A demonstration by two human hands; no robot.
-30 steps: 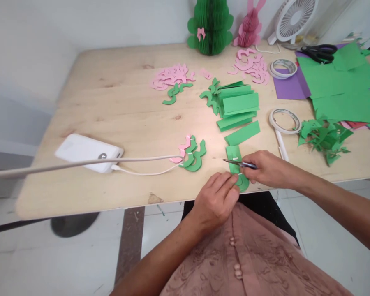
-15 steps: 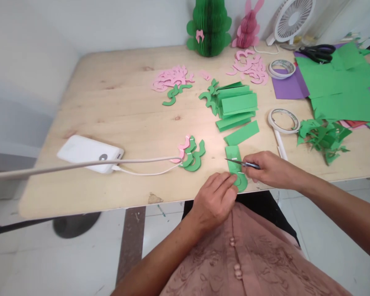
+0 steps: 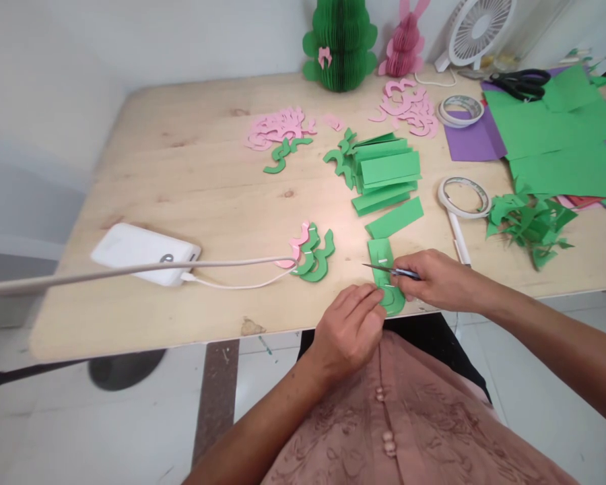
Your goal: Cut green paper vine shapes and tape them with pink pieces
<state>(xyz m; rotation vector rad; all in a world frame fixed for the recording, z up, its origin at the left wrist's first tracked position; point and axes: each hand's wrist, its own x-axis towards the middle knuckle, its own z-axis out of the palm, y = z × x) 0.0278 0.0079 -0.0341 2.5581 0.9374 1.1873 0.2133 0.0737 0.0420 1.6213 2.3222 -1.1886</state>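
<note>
At the near table edge lies a green folded paper strip with small white staple-like marks and a rounded green cutout at its lower end. My left hand has its fingers closed on the left side of this strip. My right hand grips slim scissors, their pointed metal tip directed left across the strip. Part of their handle is hidden by my fingers. Left of the strip, curved green cutouts overlap a pink cutout. Above it are a loose green strip and a stack of green folded strips.
A white power bank and its cable lie left. Tape rolls, green scraps, green sheets and black-handled scissors are right. A white fan and honeycomb paper figures stand behind.
The scissors and my right hand have shifted slightly left, so the tip reaches further past the strip's left side. My left hand stays on the paper.
</note>
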